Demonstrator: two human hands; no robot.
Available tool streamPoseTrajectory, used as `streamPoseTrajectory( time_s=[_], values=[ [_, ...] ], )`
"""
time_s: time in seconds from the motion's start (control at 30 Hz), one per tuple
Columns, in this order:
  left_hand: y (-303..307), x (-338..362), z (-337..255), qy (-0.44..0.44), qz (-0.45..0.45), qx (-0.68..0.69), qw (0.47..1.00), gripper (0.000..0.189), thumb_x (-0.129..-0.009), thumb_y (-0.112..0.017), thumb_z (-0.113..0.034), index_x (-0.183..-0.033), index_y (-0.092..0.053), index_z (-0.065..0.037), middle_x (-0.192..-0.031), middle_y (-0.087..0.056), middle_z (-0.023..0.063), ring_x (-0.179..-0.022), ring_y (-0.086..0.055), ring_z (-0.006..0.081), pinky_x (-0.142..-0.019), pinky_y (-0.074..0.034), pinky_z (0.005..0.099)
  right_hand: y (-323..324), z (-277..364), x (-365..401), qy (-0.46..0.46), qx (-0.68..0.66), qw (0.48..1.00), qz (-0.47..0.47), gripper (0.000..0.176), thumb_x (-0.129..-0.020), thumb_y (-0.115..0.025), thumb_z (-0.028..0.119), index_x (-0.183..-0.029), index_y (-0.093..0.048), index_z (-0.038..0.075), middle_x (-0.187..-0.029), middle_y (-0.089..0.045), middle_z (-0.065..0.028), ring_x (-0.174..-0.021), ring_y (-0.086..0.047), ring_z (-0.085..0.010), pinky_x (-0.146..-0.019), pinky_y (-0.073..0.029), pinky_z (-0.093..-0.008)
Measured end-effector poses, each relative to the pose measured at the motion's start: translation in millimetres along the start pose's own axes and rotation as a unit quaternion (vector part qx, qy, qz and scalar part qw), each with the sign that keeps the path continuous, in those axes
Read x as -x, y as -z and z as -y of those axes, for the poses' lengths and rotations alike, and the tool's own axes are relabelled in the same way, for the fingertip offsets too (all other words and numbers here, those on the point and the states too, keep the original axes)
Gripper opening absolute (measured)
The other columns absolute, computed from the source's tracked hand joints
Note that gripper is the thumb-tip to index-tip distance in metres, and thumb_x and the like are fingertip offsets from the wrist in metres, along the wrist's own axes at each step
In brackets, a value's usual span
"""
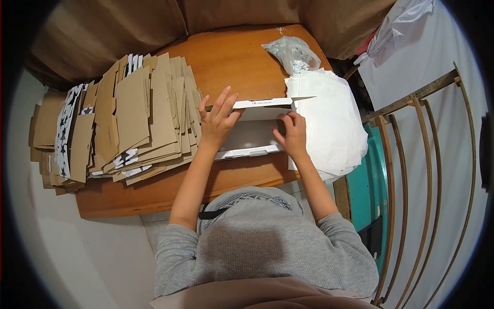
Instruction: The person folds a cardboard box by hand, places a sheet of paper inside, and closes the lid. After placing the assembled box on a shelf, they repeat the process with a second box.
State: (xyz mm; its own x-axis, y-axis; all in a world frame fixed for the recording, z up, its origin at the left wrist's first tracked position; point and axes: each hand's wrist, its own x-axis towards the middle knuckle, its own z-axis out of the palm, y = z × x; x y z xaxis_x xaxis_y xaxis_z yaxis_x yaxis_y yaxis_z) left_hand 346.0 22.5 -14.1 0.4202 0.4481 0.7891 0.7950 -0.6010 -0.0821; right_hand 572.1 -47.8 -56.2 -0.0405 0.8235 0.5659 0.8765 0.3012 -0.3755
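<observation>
A white cardboard box (249, 135) lies in front of me on the wooden table, its top open and its grey-white inside showing. Small dark print marks its raised far edge. My left hand (218, 122) grips the box's left end, with fingers stretched over the far corner and the thumb side at the wall. At the right end, my right hand (293, 135) has its fingers curled around the end panel, and the thumb reaches inside. A thin pointed flap juts to the right from the far edge, over a stack of white sheets (332, 123).
Piles of flat brown cardboard (134, 108), some with black-star print, cover the table's left side. A clear plastic bag (293, 54) rests at the back right on the wooden table (221, 56). To the right stand a wooden rack (393, 154) and a teal surface (368, 175).
</observation>
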Motion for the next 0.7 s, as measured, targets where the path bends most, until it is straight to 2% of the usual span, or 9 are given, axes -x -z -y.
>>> streamPoseTrajectory(
  time_s=[0.23, 0.33, 0.4, 0.43, 0.47, 0.53, 0.6, 0.67, 0.7],
  values=[
    [-14.9, 8.1, 17.6, -0.042, -0.042, -0.070, 0.996, 0.013, -0.079, -0.068, -0.035, -0.090, -0.062, -0.034, -0.126, -0.053, -0.0104, -0.126, -0.043, 0.0098, -0.108, -0.015, 0.0510, -19.5, -9.6, -27.8, -0.007, 0.030, 0.995, 0.091, 0.060, -0.073, -0.068, 0.016, -0.129, -0.048, 0.019, -0.123, -0.049, -0.0110, -0.114, -0.046, -0.0325, -0.094, -0.039, -0.0434],
    [-20.2, 6.7, 28.0, 0.007, -0.092, -0.117, 0.989, 0.030, -0.076, -0.070, -0.040, -0.103, -0.057, -0.038, -0.134, -0.045, -0.0070, -0.133, -0.034, 0.0175, -0.111, -0.008, 0.0551, -23.5, -5.4, -26.9, -0.011, 0.040, 0.992, 0.115, 0.067, -0.072, -0.067, 0.014, -0.135, -0.043, 0.020, -0.129, -0.046, -0.0112, -0.119, -0.043, -0.0329, -0.099, -0.035, -0.0444],
    [-19.3, 12.2, 30.5, 0.083, -0.090, -0.078, 0.989, 0.040, -0.071, -0.073, -0.049, -0.106, -0.057, -0.037, -0.137, -0.037, 0.0008, -0.136, -0.025, 0.0304, -0.111, -0.007, 0.0587, -26.7, -5.4, -23.3, -0.006, 0.050, 0.992, 0.120, 0.069, -0.073, -0.066, 0.015, -0.137, -0.041, 0.020, -0.131, -0.045, -0.0105, -0.121, -0.042, -0.0327, -0.100, -0.034, -0.0452],
    [-15.1, 18.1, 28.0, 0.108, -0.056, -0.039, 0.992, 0.068, -0.064, -0.080, -0.048, -0.122, -0.047, -0.031, -0.139, -0.028, 0.0126, -0.135, -0.018, 0.0411, -0.110, -0.011, 0.0590, -27.7, -6.0, -23.0, -0.003, 0.051, 0.992, 0.115, 0.069, -0.073, -0.066, 0.015, -0.137, -0.041, 0.020, -0.132, -0.045, -0.0101, -0.122, -0.041, -0.0328, -0.100, -0.034, -0.0452],
    [-19.5, 25.4, 24.5, 0.107, -0.058, -0.039, 0.992, 0.068, -0.064, -0.080, -0.048, -0.122, -0.047, -0.031, -0.139, -0.028, 0.0126, -0.135, -0.018, 0.0411, -0.110, -0.011, 0.0590, -28.7, -6.8, -22.8, 0.000, 0.051, 0.993, 0.109, 0.070, -0.073, -0.066, 0.015, -0.138, -0.041, 0.020, -0.133, -0.044, -0.0097, -0.123, -0.040, -0.0329, -0.100, -0.035, -0.0452],
    [-34.6, 41.7, 16.2, 0.257, -0.139, 0.191, 0.937, 0.100, -0.059, -0.087, -0.041, -0.136, -0.026, -0.023, -0.137, -0.026, 0.0205, -0.134, -0.016, 0.0429, -0.109, -0.021, 0.0555, -28.1, -6.9, -23.6, -0.007, 0.050, 0.993, 0.109, 0.071, -0.073, -0.066, 0.015, -0.139, -0.039, 0.020, -0.134, -0.043, -0.0095, -0.123, -0.039, -0.0333, -0.100, -0.035, -0.0453],
    [-38.2, 52.5, 13.0, 0.293, -0.088, 0.129, 0.943, 0.116, -0.057, -0.090, -0.031, -0.138, -0.010, -0.014, -0.138, -0.023, 0.0256, -0.130, -0.026, 0.0428, -0.105, -0.030, 0.0512, -29.0, -8.2, -23.5, -0.016, 0.049, 0.993, 0.108, 0.072, -0.073, -0.066, 0.015, -0.140, -0.038, 0.020, -0.136, -0.042, -0.0093, -0.124, -0.038, -0.0338, -0.100, -0.036, -0.0453],
    [-42.9, 59.0, 11.5, 0.481, -0.030, 0.380, 0.790, 0.109, -0.060, -0.089, -0.026, -0.135, -0.012, -0.013, -0.137, -0.033, 0.0278, -0.122, -0.042, 0.0383, -0.100, -0.037, 0.0467, -32.4, -8.6, -20.1, -0.021, 0.050, 0.993, 0.103, 0.073, -0.074, -0.066, 0.015, -0.141, -0.036, 0.021, -0.138, -0.040, -0.0093, -0.124, -0.038, -0.0346, -0.101, -0.036, -0.0457],
    [-32.9, 52.3, 14.5, 0.510, 0.057, 0.319, 0.797, 0.097, -0.065, -0.085, -0.019, -0.134, -0.017, -0.011, -0.120, -0.055, 0.0262, -0.104, -0.058, 0.0306, -0.091, -0.044, 0.0388, -31.4, -8.3, -20.7, -0.015, 0.053, 0.993, 0.108, 0.075, -0.075, -0.065, 0.015, -0.143, -0.034, 0.021, -0.137, -0.041, -0.0095, -0.124, -0.038, -0.0348, -0.102, -0.035, -0.0460]
  ],
)
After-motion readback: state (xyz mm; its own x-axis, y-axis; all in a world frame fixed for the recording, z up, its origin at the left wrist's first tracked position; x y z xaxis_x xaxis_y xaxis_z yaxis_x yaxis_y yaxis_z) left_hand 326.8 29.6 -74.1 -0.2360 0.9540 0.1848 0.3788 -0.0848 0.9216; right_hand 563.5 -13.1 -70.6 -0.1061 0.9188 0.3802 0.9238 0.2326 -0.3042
